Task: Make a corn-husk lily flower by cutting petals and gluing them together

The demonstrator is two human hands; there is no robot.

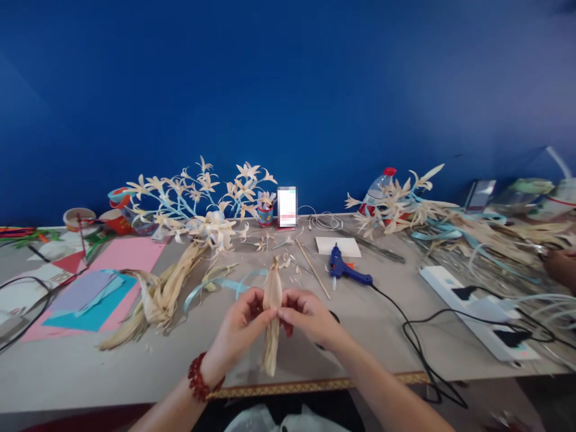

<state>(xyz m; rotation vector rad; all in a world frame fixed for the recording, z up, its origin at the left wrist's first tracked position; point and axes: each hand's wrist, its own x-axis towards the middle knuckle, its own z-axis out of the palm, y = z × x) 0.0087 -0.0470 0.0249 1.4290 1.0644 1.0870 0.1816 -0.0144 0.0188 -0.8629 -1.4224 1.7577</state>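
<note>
- Left hand [247, 318]: thumb and fingers pinched on the left edge of a pale dried husk [272, 288]; grip narrow.
- Right hand [310, 313]: thumb and fingers pinched on the same piece from the right; grip narrow, thumb tip near the left one.
- Husk: held between both hands near the front edge of the surface [373, 342], roughly upright in view, pointed end away from the person, frayed end toward them.
- Red bead bracelet [198, 378] on left wrist.
- Left of the hands: light blue ribbon [194, 294] curling on the surface, then a husk bundle [168, 294], its lower part near a blue sheet [108, 306] on pink paper [135, 252].
- Ahead of the hands: thin wooden stick [312, 270] lying at a slant, small husk scraps around it.
- Right of the stick: blue glue gun [360, 275], on its side, in front of and partly over a white card [344, 246]; black cord runs toward the front edge.
- Back, left of center: pale flowers on light blue stems [180, 207]; beside them a pen cup [265, 215] and an upright phone [287, 207], screen pixelated.
- Back right: red-capped bottle [377, 192] behind more flowers [396, 210].
- Right: white power strip [472, 321], plugs in; a co-worker's hand [562, 268] at the frame edge, cannot tell its grip.
</note>
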